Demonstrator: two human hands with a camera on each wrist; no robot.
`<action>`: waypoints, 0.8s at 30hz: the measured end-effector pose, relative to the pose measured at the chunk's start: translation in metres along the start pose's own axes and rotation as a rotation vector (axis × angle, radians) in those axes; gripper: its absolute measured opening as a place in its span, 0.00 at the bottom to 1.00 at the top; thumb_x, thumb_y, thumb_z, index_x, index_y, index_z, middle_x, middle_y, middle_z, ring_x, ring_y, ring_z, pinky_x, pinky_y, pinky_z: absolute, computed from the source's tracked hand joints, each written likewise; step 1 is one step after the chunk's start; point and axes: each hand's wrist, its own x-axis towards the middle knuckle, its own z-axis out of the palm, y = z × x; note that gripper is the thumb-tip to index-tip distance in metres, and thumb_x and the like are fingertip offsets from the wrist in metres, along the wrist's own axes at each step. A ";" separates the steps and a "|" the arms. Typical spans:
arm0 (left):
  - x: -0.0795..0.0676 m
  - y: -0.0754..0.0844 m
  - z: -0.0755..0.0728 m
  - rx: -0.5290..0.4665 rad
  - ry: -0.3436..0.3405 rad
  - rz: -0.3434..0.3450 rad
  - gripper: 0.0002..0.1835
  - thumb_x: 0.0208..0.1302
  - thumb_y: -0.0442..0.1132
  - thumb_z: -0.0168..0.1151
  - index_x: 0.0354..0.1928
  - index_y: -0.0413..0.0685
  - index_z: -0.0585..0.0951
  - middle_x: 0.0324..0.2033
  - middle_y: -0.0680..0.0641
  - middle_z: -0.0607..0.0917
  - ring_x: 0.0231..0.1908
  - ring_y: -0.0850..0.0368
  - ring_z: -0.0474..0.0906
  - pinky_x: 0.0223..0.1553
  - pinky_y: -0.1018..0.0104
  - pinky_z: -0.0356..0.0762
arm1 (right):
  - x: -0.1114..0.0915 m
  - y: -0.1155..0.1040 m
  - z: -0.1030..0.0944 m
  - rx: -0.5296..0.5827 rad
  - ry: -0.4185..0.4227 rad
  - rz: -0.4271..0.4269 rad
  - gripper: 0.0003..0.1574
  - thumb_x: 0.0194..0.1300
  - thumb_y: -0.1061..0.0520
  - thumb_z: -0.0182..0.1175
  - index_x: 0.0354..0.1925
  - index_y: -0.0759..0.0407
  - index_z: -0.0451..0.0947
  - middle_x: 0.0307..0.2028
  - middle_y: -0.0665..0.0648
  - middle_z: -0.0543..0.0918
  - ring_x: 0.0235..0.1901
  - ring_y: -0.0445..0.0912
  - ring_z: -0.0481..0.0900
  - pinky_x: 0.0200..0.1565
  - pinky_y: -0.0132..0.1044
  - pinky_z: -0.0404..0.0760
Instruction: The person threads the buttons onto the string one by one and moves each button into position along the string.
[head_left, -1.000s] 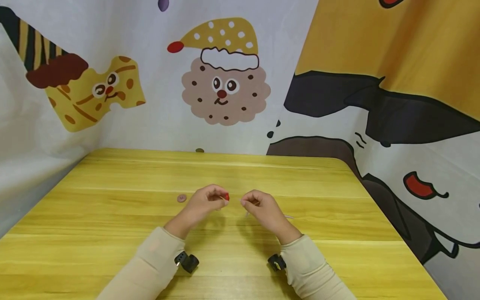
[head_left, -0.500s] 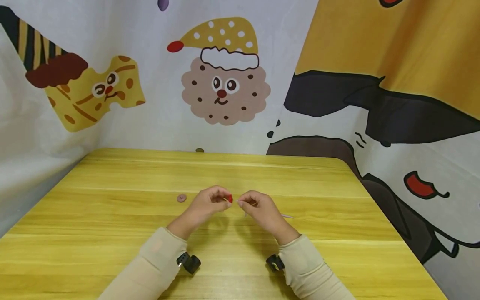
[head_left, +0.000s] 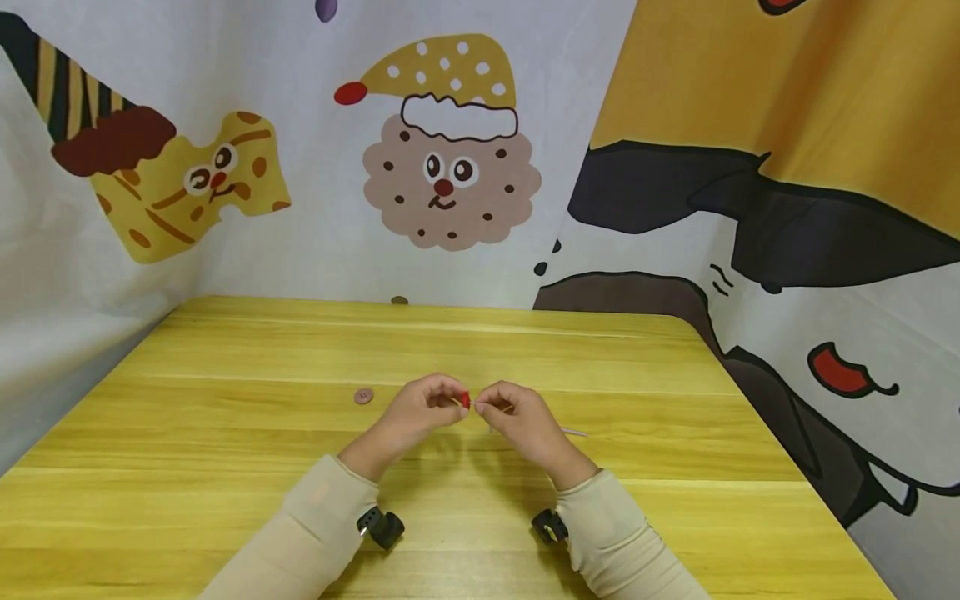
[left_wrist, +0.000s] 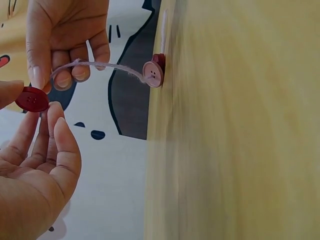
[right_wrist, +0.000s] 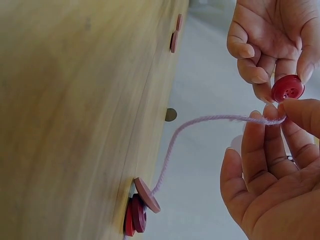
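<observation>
Over the middle of the table, my left hand pinches a red four-hole button between thumb and fingers. Facing it, my right hand pinches a lilac yarn near its end, thumb against fingertips. The yarn's tip is hidden at the button, right where both hands' fingertips come close together. From the right fingers the yarn droops to a pink button on the table, threaded on it. Behind that one sit a dark red button and a brighter red button.
A loose brownish-pink button lies on the wooden table, left of the left hand. Beyond the right wrist, the yarn's tail rests on the tabletop. A printed cartoon curtain hangs behind the table.
My left hand has moved right with the red button, and my right hand slightly left with the yarn. The gap between them has narrowed until yarn and button nearly meet.
</observation>
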 end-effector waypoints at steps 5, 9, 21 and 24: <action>0.000 0.000 0.001 0.007 0.004 -0.005 0.15 0.64 0.37 0.62 0.51 0.39 0.78 0.43 0.44 0.81 0.43 0.53 0.76 0.44 0.61 0.74 | -0.002 -0.002 -0.001 0.006 -0.010 -0.024 0.07 0.68 0.58 0.59 0.40 0.62 0.81 0.35 0.61 0.82 0.30 0.45 0.74 0.33 0.38 0.75; 0.000 0.001 0.002 0.030 0.010 -0.009 0.15 0.64 0.38 0.63 0.50 0.40 0.78 0.44 0.45 0.81 0.43 0.53 0.75 0.44 0.61 0.74 | -0.001 -0.001 -0.001 0.011 -0.016 -0.029 0.06 0.68 0.59 0.60 0.39 0.60 0.81 0.36 0.63 0.81 0.29 0.45 0.74 0.32 0.38 0.75; 0.000 0.004 0.007 0.147 0.069 -0.051 0.13 0.62 0.41 0.66 0.47 0.48 0.81 0.41 0.51 0.82 0.43 0.56 0.76 0.39 0.62 0.75 | -0.001 0.001 0.000 0.005 -0.013 -0.028 0.05 0.68 0.59 0.60 0.38 0.59 0.81 0.38 0.62 0.83 0.30 0.45 0.73 0.33 0.38 0.74; 0.000 0.004 0.008 0.168 0.082 -0.052 0.12 0.61 0.41 0.67 0.46 0.49 0.81 0.39 0.52 0.83 0.42 0.56 0.77 0.37 0.62 0.75 | -0.001 0.002 0.000 0.000 -0.009 -0.022 0.05 0.68 0.59 0.60 0.38 0.59 0.82 0.37 0.61 0.83 0.29 0.45 0.73 0.32 0.38 0.74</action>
